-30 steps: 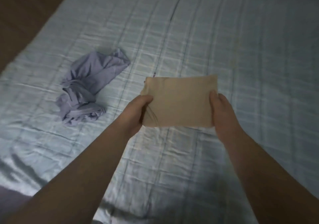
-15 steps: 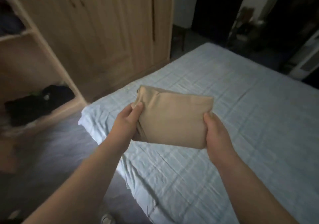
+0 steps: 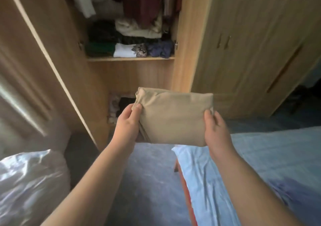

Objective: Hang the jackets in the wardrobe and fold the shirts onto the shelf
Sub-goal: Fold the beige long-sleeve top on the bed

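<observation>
A folded beige shirt (image 3: 173,116) is held flat in the air between both hands, in front of the open wardrobe (image 3: 132,76). My left hand (image 3: 127,121) grips its left edge with the thumb on top. My right hand (image 3: 216,130) grips its right edge. The wardrobe shelf (image 3: 130,58) carries stacks of folded clothes in green, white, black and dark blue. Dark red and pale garments (image 3: 139,1) hang above the shelf. A lower compartment (image 3: 116,107) with some clothes shows behind the shirt.
The open wardrobe door (image 3: 43,51) stands at the left. Closed wardrobe doors (image 3: 251,43) are at the right. The bed with a light blue sheet (image 3: 251,165) fills the lower right. A shiny white bag (image 3: 31,182) sits lower left. Grey floor (image 3: 149,182) lies between them.
The view has swung from the bed to the open wardrobe. Both hands have kept hold of the folded beige shirt and carried it off the bed toward the wardrobe.
</observation>
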{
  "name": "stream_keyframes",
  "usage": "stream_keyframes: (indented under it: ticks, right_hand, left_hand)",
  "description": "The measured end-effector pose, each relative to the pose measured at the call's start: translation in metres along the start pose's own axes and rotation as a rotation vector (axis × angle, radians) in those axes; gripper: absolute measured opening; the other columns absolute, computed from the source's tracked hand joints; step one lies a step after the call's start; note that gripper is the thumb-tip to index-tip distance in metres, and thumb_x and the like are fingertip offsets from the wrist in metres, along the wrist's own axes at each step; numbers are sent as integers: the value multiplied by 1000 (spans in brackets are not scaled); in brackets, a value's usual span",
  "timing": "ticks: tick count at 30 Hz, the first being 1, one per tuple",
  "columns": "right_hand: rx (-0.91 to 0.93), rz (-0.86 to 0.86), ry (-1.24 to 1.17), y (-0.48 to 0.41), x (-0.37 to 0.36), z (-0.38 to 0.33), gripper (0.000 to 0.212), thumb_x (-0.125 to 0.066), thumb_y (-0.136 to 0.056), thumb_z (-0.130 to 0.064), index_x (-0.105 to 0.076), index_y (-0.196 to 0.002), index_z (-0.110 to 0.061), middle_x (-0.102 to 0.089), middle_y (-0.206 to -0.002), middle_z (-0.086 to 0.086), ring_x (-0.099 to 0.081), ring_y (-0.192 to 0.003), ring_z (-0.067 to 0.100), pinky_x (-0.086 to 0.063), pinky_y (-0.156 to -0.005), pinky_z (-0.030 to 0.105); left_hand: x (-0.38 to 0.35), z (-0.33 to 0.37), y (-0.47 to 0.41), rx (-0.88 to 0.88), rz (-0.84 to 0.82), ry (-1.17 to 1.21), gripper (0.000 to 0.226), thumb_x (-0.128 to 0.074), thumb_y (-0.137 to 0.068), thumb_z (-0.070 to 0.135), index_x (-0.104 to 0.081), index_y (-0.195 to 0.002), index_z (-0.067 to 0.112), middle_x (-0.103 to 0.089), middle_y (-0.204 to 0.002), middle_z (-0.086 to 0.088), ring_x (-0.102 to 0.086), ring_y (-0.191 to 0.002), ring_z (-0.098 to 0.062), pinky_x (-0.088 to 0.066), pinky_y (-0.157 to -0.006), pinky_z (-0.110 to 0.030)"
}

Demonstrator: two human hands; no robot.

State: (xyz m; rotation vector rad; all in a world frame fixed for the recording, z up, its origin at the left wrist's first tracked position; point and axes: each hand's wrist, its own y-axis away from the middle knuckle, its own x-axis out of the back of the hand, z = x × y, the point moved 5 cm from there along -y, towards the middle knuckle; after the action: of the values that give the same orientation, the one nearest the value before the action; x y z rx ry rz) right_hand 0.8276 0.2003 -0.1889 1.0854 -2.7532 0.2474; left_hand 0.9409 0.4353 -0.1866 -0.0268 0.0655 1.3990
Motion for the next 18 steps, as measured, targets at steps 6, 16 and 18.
stream_keyframes:
  ticks: [6,16,18]
  right_hand:
    - [69,-103,3,-79,-92,-40,25,-47,-103,-34,-56,-82,-24,-58,-80,-15,-54,-71,-10,-38,-61,7]
    - [131,-253,-12,-273,-214,-28,27,-43,-103,-41,-59,-102,-20,-64,-92,-6,-60,-87,12,-43,-71,30]
    - [149,-267,35,-323,-237,-30,31,-43,-102,-42,-57,-100,-14,-63,-89,-1,-59,-87,21,-41,-72,34]
  left_hand:
    - [38,18,-97,1,112,15,25,-52,-94,42,-69,-93,23,-63,-82,6,-55,-83,-14,-50,-83,-45]
    - [19,16,-291,-29,271,-131,26,-53,-100,38,-67,-91,17,-64,-80,6,-58,-80,-13,-51,-77,-37]
    - [11,22,-337,-45,303,-167,26,-54,-98,42,-67,-92,19,-64,-81,5,-59,-84,-17,-53,-82,-46]
